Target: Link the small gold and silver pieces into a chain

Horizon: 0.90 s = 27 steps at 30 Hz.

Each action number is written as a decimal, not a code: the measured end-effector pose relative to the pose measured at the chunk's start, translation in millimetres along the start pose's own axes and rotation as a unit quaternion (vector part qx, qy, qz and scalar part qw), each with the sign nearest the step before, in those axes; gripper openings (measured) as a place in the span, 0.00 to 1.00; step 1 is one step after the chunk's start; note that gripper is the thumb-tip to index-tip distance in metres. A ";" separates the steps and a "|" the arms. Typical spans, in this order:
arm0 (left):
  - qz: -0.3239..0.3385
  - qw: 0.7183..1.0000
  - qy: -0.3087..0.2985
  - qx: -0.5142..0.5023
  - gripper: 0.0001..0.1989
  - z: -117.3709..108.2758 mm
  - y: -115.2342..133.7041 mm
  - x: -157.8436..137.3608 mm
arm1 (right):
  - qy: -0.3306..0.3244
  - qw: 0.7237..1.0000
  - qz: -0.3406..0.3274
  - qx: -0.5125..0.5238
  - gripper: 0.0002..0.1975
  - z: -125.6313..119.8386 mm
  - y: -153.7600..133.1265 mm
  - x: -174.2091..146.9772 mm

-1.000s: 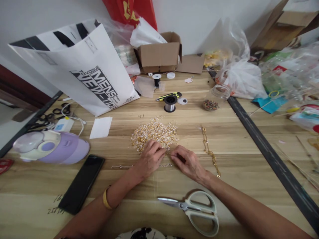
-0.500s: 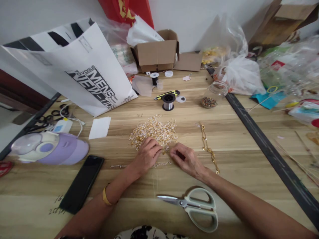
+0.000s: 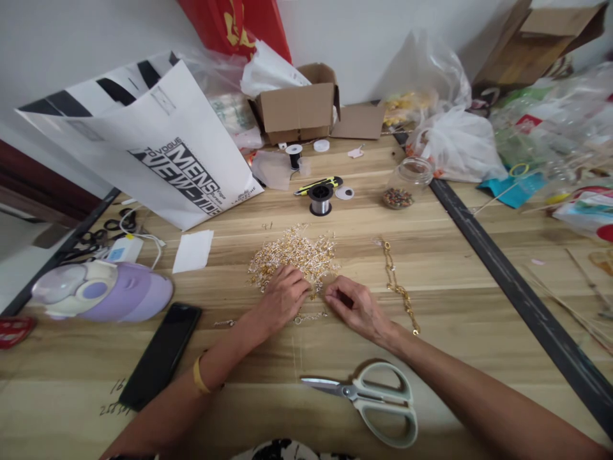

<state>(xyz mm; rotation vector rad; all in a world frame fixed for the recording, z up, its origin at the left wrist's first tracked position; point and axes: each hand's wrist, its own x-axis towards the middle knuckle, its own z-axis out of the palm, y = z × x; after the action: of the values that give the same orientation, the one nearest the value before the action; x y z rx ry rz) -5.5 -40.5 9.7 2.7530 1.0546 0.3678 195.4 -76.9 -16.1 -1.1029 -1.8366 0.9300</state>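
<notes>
A loose pile of small gold and silver jewellery pieces (image 3: 292, 249) lies on the wooden table. My left hand (image 3: 286, 294) rests at the pile's near edge, fingers bent together and pointing down; what they pinch, if anything, is too small to name. Just right of it, my right hand (image 3: 352, 303) is curled with thumb and forefinger pressed together, and its contents do not show. A silver chain (image 3: 309, 317) lies below the hands, partly covered by my left forearm. To the right a gold chain (image 3: 400, 284) is laid out lengthwise.
Scissors with pale handles (image 3: 368, 396) lie close in front of me. A black phone (image 3: 160, 354) and a purple bottle (image 3: 119, 291) are at left. Behind the pile stand a wire spool (image 3: 320, 200), a yellow cutter (image 3: 316, 185) and a bead jar (image 3: 407, 185). A white paper bag (image 3: 167, 153) stands back left.
The camera view has shifted slightly. Both hands keep nearly the same place and pose by the pile; nothing else has visibly moved.
</notes>
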 end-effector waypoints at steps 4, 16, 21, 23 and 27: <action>0.009 1.000 0.003 0.017 0.09 -3.8 3.0 5.1 | -0.003 1.000 0.002 -0.002 0.04 -0.3 -0.3 0.0; 0.003 1.000 0.002 -0.006 0.10 4.7 3.3 15.5 | -0.004 1.000 0.009 -0.001 0.04 0.1 2.5 0.3; -0.001 0.998 0.040 -0.049 0.09 9.2 -1.3 13.0 | -0.008 1.000 0.014 -0.001 0.04 0.2 2.3 -0.1; -0.001 0.996 0.063 -0.070 0.08 11.4 -3.4 12.1 | -0.007 1.000 0.014 -0.002 0.04 0.4 2.0 0.0; 0.000 0.992 0.091 -0.090 0.07 13.6 -5.7 10.9 | -0.006 1.000 0.015 -0.005 0.04 0.9 2.3 0.2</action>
<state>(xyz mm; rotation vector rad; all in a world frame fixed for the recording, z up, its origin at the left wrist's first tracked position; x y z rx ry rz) 2.6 -29.8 -2.9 2.5981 1.0058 0.6897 195.2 -76.1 -18.5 -1.1358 -1.8412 0.9466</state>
